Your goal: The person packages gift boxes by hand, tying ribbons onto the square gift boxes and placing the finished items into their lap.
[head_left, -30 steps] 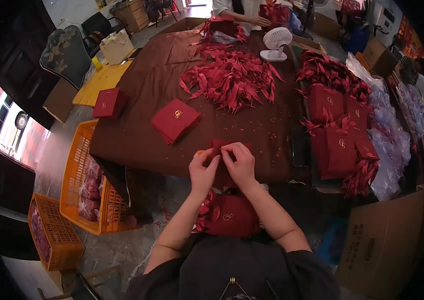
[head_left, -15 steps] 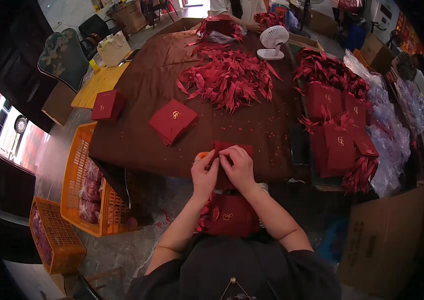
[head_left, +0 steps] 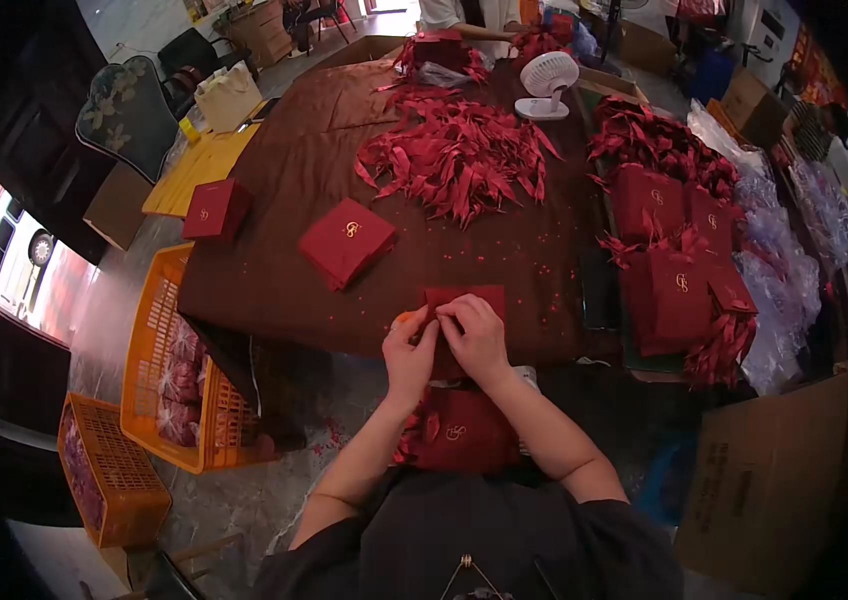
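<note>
My left hand (head_left: 410, 345) and my right hand (head_left: 473, 333) meet at the table's front edge, fingers pinched together on a dark red card piece (head_left: 489, 295). An orange item shows at my left thumb and index finger; its shape is too small to tell. Up and to the left lies a stack of red cards (head_left: 348, 240) with a gold logo. Behind my hands a heap of red ribbons (head_left: 454, 155) covers part of the brown cloth (head_left: 284, 190). Below my hands, near my lap, rests another red logo piece (head_left: 464, 430) with ribbon.
A red box (head_left: 216, 210) stands at the table's left corner. A white fan (head_left: 548, 85) is at the back right. Orange crates (head_left: 159, 375) stand at lower left, and red bags (head_left: 679, 285) on the right. Another person (head_left: 469, 18) is across the table.
My fingers have shifted very slightly over the red piece. The person across the table has moved an arm. The rest looks the same.
</note>
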Demonstrator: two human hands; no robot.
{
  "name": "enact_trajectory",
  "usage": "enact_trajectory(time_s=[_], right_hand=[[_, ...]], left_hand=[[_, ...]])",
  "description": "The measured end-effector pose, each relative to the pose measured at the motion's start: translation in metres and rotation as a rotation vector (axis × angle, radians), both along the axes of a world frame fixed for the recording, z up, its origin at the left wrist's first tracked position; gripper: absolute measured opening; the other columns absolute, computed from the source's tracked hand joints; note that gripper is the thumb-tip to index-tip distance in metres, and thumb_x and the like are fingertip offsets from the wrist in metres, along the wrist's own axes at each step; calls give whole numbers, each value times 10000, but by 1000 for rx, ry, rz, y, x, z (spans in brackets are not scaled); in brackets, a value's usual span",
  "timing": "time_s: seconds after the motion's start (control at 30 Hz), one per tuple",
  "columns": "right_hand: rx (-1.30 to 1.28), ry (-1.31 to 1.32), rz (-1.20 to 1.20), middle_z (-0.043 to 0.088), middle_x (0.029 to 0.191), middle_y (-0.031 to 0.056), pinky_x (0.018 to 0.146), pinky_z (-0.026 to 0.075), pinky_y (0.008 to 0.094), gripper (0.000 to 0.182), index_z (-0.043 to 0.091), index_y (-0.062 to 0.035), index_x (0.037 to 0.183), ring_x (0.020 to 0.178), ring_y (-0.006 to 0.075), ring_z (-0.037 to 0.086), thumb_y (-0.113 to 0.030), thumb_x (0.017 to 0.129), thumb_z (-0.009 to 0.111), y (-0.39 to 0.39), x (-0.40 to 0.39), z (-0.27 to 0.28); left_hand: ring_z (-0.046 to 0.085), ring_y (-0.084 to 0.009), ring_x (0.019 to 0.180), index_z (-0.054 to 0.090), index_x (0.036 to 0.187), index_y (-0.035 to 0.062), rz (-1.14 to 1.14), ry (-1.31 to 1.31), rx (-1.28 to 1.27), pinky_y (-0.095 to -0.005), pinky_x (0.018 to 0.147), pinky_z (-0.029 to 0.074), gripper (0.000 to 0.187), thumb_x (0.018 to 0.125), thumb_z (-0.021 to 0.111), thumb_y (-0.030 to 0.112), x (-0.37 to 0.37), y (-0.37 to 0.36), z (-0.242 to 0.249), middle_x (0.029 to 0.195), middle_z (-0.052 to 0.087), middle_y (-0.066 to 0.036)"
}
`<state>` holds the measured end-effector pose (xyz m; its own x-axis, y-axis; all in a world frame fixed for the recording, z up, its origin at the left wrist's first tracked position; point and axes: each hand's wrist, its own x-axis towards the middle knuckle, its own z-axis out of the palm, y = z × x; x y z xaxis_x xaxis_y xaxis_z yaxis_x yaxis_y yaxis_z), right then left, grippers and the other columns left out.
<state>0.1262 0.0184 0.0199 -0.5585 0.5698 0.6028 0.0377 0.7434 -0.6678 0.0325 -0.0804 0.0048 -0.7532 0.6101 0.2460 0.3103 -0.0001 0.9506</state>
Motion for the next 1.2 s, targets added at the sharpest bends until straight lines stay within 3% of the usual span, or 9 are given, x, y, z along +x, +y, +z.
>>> enact_trajectory(time_s=[0.23, 0.3, 0.37, 0.53, 0.63, 0.73, 0.8, 0.9, 1.2], right_hand=[[232, -56, 13, 641, 903, 96, 734, 519, 400, 85, 675, -44, 885, 861, 297, 634, -45, 811, 716, 7, 5, 9], [98, -34, 2, 643, 914, 99, 753, 522, 386, 96, 685, -42, 913, 877, 289, 637, -35, 820, 707, 10, 3, 10], [35, -26, 18, 643, 918, 102, 769, 519, 402, 78, 688, -38, 913, 884, 306, 635, -38, 835, 688, 15, 2, 14], [-308, -5, 32, 677, 892, 92, 794, 518, 405, 193, 658, -67, 1050, 887, 300, 654, -51, 858, 672, 17, 5, 20], [-25, -39, 13, 694, 913, 82, 821, 512, 398, 257, 634, -77, 1103, 913, 288, 665, -73, 853, 693, 21, 4, 12], [-112, -28, 117, 708, 962, 74, 853, 505, 397, 260, 639, -73, 1088, 950, 278, 668, -104, 844, 721, 34, 10, 14], [-71, -58, 136, 711, 1055, 80, 931, 480, 406, 322, 647, -81, 1136, 1023, 281, 658, -154, 839, 747, 44, 13, 11], [24, -262, 94, 682, 1200, 111, 1034, 437, 413, 534, 645, -77, 1241, 1165, 286, 620, -327, 794, 792, 55, 10, -9], [114, -292, -103, 654, 1231, 142, 1049, 418, 461, 589, 638, -94, 1246, 1232, 326, 569, -374, 759, 813, 91, -12, -32]], left_hand=[[642, -158, 941, 622, 1304, -15, -159, 179, -100, -279, 796, 516, 400, 908, 636, 43, -3, -12, 8, 1110, 653, -129], [637, -133, 968, 608, 1330, -13, -207, 104, -122, -259, 810, 521, 397, 936, 593, 24, -7, -8, 14, 1125, 651, -100], [622, -107, 995, 607, 1340, -7, -276, -448, -8, -242, 848, 524, 382, 961, 561, 5, -15, 0, 22, 1152, 645, -73], [663, -117, 959, 654, 1275, -7, -294, -480, -90, -257, 772, 568, 320, 962, 624, 51, -28, 12, 33, 1075, 706, -70], [679, -112, 933, 696, 1164, -11, -299, -364, -172, -269, 684, 572, 239, 944, 665, 77, -30, 16, 39, 1006, 728, -59], [711, -185, 915, 712, 1050, 2, -275, -207, -303, -310, 691, 565, 162, 927, 673, 100, -37, 21, 40, 973, 737, -105], [699, -303, 881, 689, 975, 36, -142, 264, -201, -381, 712, 544, 97, 911, 646, 95, -44, 29, 14, 936, 706, -149], [642, -386, 875, 641, 957, 69, -4, 662, -300, -451, 750, 516, 64, 905, 608, 85, -55, 40, -15, 929, 644, -169], [613, -381, 905, 606, 1093, 100, 342, 795, -307, -456, 764, 512, 154, 941, 599, 124, -94, 31, -1, 1001, 608, -167]])
